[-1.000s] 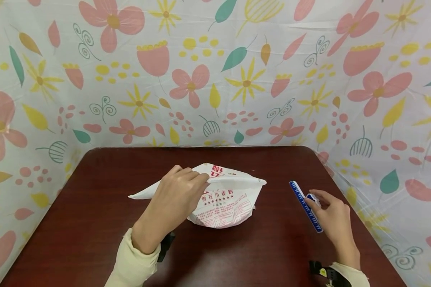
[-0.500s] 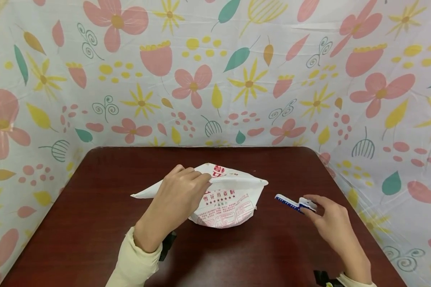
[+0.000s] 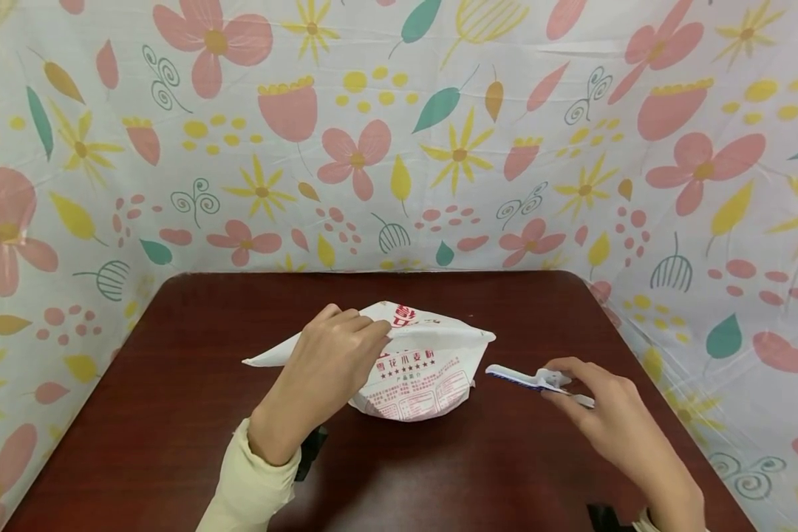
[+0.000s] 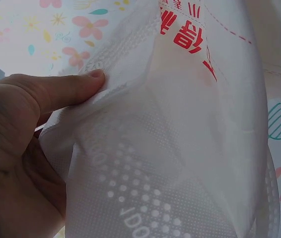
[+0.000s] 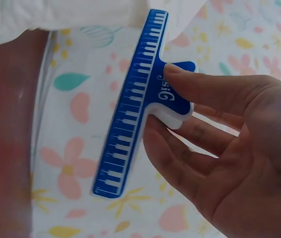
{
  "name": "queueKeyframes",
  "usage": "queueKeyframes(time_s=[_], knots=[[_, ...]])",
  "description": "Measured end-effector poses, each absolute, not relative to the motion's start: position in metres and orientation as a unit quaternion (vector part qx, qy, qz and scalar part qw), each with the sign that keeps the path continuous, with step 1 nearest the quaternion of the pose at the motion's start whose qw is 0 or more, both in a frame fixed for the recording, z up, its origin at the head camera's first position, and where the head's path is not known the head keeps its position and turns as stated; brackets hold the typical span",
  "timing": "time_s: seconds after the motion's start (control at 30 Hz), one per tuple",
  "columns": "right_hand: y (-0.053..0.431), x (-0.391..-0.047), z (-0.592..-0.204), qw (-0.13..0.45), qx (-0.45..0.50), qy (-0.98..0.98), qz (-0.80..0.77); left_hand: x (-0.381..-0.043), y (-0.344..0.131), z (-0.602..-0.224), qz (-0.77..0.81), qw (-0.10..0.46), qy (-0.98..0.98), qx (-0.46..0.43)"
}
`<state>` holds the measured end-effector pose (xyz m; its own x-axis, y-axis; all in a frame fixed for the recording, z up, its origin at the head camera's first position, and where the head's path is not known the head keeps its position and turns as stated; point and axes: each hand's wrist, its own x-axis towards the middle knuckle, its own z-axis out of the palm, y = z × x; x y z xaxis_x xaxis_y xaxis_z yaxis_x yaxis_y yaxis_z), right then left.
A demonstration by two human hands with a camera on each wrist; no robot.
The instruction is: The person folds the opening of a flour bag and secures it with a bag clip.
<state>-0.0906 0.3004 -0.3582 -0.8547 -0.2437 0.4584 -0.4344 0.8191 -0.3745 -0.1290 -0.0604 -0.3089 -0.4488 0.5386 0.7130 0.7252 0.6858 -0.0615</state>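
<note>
Floral sheeting fills the upper part of the head view, behind a dark reddish-brown tabletop. At the centre we have a white wheat-flour bag, its printed front facing us and its top folded over. Our left hand grips that fold on the bag's left side, thumb on one face and fingers behind, probably to keep the top from springing open. Our right hand, at centre right, pinches a blue-and-white piano-keyboard clip by its tabs, which seems meant to leave the long bars free. The bag sits between our hands; the clip extends leftward from our right fingertips, its tip near the bag's right edge. Whether its bars are parted, we cannot tell.
</note>
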Motion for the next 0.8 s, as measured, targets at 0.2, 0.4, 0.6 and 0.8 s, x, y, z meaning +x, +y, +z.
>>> queueKeyframes(time_s=[0.2, 0.4, 0.6, 0.8], knots=[[0.278, -0.089, -0.337, 0.204, 0.237, -0.912, 0.264, -0.129, -0.061, -0.309, -0.133, 0.372, -0.837, -0.377], [0.258, -0.086, -0.318, 0.198, 0.274, -0.903, 0.266, -0.132, -0.060, -0.309, -0.141, 0.372, -0.834, -0.383], [0.240, -0.095, -0.305, 0.176, 0.343, -0.886, 0.259, -0.133, -0.060, -0.309, -0.143, 0.368, -0.834, -0.384], [0.220, -0.112, -0.298, 0.180, 0.396, -0.871, 0.229, -0.132, -0.062, -0.309, -0.143, 0.360, -0.838, -0.385]])
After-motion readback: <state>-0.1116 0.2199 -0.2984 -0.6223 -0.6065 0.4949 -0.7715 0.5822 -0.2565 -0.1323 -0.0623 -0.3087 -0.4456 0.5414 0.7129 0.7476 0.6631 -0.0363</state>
